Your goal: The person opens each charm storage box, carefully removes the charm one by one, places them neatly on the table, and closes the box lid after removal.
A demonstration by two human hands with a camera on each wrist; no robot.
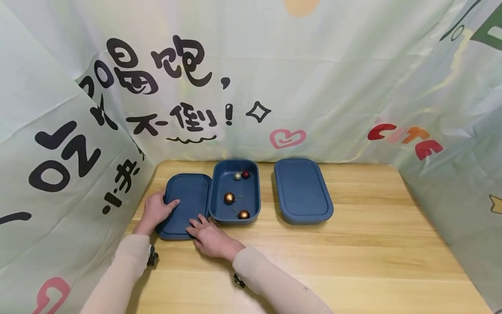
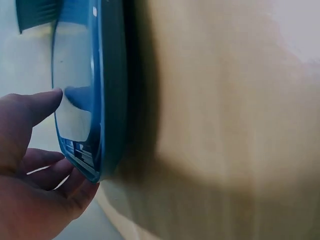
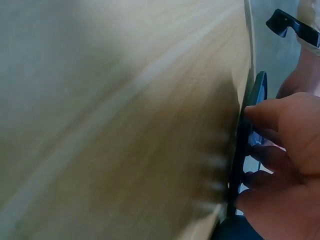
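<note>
Smooth blue plastic lid and tray, glossy metallic balls, matt wood-grain table, printed cloth backdrop.
</note>
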